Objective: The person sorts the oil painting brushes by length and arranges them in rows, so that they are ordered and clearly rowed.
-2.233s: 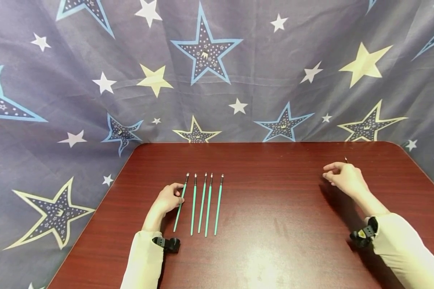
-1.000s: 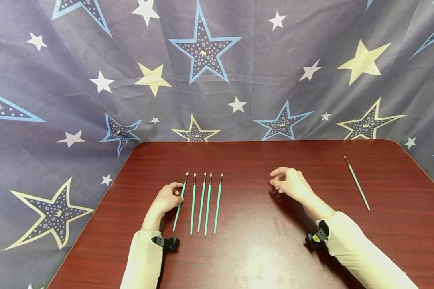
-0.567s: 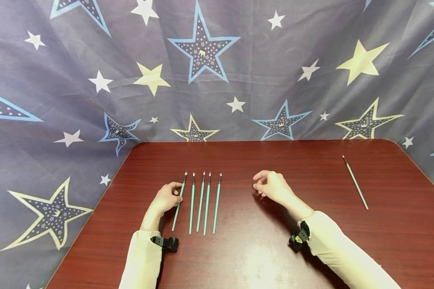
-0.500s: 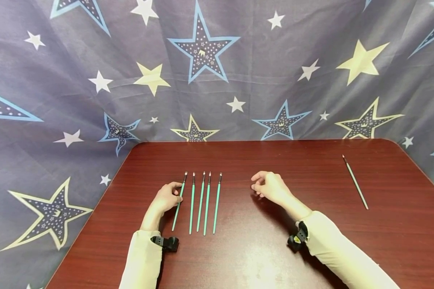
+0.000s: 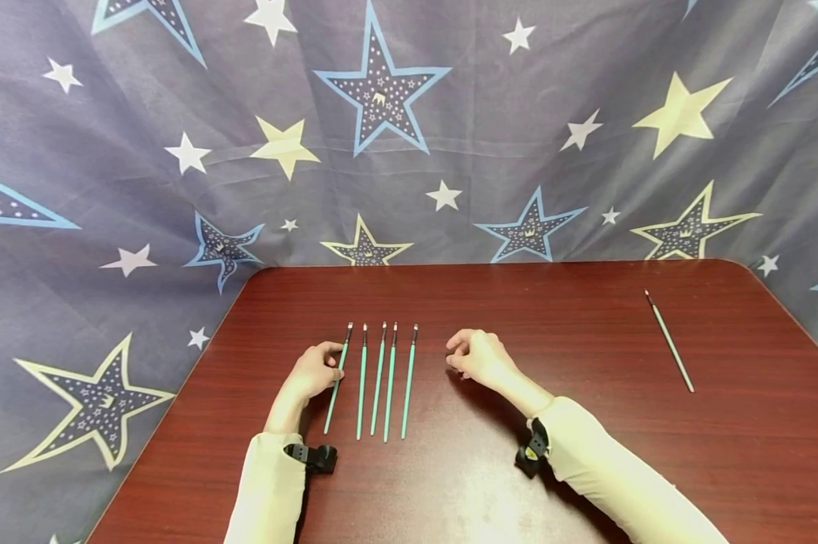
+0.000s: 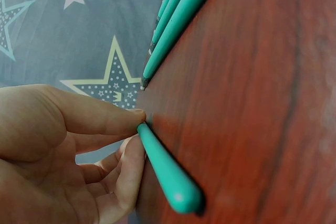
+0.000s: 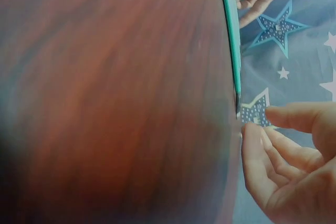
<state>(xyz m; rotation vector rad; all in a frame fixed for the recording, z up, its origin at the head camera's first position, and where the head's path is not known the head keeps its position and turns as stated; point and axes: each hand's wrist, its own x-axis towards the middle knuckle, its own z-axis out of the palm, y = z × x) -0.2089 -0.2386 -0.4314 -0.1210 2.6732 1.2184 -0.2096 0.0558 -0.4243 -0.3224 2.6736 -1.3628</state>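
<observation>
My left hand (image 5: 316, 372) pinches the leftmost of a row of thin paintbrushes between thumb and fingers. That paintbrush (image 6: 170, 179) has a turquoise handle and lies along the table, its bristle end pointing away. Several similar brushes lie side by side just right of it; the rightmost brush (image 5: 409, 389) is nearest to my right hand (image 5: 484, 359). With loosely bent fingers and nothing in them, that hand hovers over the table to the right of the row. In the right wrist view a gap shows between thumb (image 7: 294, 116) and fingers.
A single paintbrush (image 5: 670, 342) lies slanted at the far right of the dark red wooden table (image 5: 531, 302). Behind the table's back edge hangs a grey curtain (image 5: 477, 91) printed with stars. A black strap with a camera (image 5: 320, 457) sits on each wrist.
My right hand has moved left from beside the far-right paintbrush, uncovering it, to near the row. The left hand stays at the leftmost paintbrush.
</observation>
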